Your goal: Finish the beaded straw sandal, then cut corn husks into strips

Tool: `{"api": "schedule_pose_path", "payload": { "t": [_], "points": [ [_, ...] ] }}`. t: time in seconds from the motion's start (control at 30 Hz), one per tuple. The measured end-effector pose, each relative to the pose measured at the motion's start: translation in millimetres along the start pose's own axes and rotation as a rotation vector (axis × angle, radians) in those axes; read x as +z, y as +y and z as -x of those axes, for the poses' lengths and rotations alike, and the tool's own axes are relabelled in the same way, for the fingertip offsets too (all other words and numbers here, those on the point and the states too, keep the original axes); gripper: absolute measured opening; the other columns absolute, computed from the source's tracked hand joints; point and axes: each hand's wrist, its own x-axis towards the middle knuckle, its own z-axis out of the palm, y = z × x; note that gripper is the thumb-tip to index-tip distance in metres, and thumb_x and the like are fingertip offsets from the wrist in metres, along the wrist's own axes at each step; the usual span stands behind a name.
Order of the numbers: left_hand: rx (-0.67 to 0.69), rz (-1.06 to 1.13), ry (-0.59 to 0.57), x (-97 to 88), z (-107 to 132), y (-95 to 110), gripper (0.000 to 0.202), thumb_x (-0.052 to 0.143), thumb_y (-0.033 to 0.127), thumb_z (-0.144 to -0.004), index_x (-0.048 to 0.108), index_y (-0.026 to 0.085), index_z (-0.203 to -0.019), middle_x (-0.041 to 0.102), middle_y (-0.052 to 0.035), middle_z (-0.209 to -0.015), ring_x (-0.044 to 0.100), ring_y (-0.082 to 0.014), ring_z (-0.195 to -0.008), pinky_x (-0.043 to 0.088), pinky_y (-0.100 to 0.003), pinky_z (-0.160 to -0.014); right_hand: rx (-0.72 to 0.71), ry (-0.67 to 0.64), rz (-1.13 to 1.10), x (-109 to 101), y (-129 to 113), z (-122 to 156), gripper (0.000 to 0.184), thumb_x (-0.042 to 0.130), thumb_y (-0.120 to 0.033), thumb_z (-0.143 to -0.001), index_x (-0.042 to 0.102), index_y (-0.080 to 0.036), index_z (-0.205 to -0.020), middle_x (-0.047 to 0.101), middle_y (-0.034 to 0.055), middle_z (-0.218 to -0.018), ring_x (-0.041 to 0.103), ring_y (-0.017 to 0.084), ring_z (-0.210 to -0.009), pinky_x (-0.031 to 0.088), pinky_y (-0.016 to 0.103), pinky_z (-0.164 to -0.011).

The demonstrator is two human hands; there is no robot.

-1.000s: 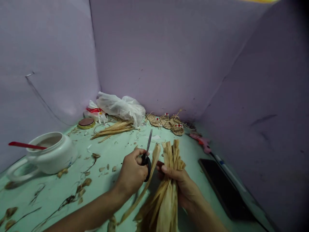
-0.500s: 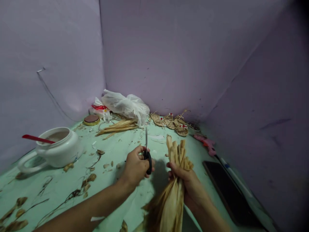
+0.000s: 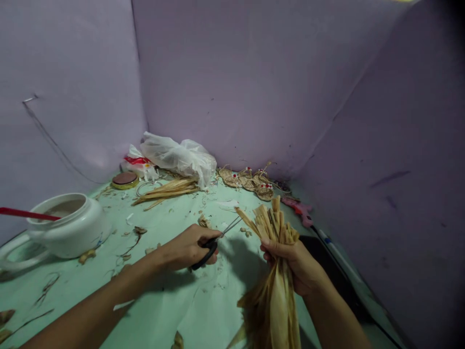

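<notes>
Close to the wearer, right of centre, a bundle of dried leaf strips (image 3: 285, 300) is gathered in the right hand (image 3: 296, 264), whose fingers are closed around its upper part, short ends fanning above and loose tails hanging below. It looks light, dry and papery, apt to split or slide apart; the gathered neck seems the surest hold. To its left, the left hand (image 3: 189, 247) has its fingers curled on the handles of black scissors (image 3: 211, 245), blades slightly parted, tips near the bundle.

On the green worktop (image 3: 214, 310), a dark flat device (image 3: 336, 269) crowds the right wrist. Dry scraps (image 3: 139, 231) litter the left side, near a white pot (image 3: 82, 230) with a red stick (image 3: 29, 214). Farther back lie a pink glue gun (image 3: 304, 212), more strips (image 3: 169, 189), beaded woven pieces (image 3: 264, 193) and a plastic bag (image 3: 179, 155).
</notes>
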Motion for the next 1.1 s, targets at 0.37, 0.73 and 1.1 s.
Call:
{"api": "schedule_pose_path", "payload": {
  "t": [0.37, 0.73, 1.1],
  "points": [
    [-0.049, 0.107, 0.048, 2.6, 3.5, 10.8, 0.031, 0.063, 0.023, -0.058, 0.064, 0.013, -0.087, 0.063, -0.0033, -0.073, 0.054, -0.0109, -0.055, 0.039, -0.016, -0.042, -0.064, -0.131, 0.169, 1.5, 6.4, 3.1, 0.03, 0.079, -0.025, -0.044, 0.057, -0.013, -0.059, 0.054, -0.0027, -0.047, 0.044, 0.007, -0.039, 0.036, 0.018, -0.037],
    [-0.15, 0.106, 0.141, 10.1, 5.0, 20.9, 0.039, 0.056, 0.016, -0.057, 0.062, 0.012, -0.095, 0.064, -0.0081, -0.076, 0.059, -0.0143, -0.05, 0.038, -0.018, -0.032, -0.078, -0.133, 0.153, 1.6, 4.7, 3.1, 0.028, 0.079, -0.023, -0.046, 0.057, -0.013, -0.062, 0.055, -0.0026, -0.049, 0.044, 0.007, -0.039, 0.035, 0.018, -0.038],
    [-0.179, 0.165, 0.155, 14.7, 5.3, 27.5, 0.038, 0.056, 0.011, -0.052, 0.061, 0.009, -0.09, 0.065, -0.0104, -0.078, 0.06, -0.0155, -0.051, 0.041, -0.017, -0.033, -0.048, -0.186, 0.168, 4.1, 7.2, 6.3, 0.028, 0.078, -0.022, -0.045, 0.058, -0.013, -0.062, 0.051, -0.0045, -0.047, 0.041, 0.005, -0.038, 0.031, 0.018, -0.037]
  ]
}}
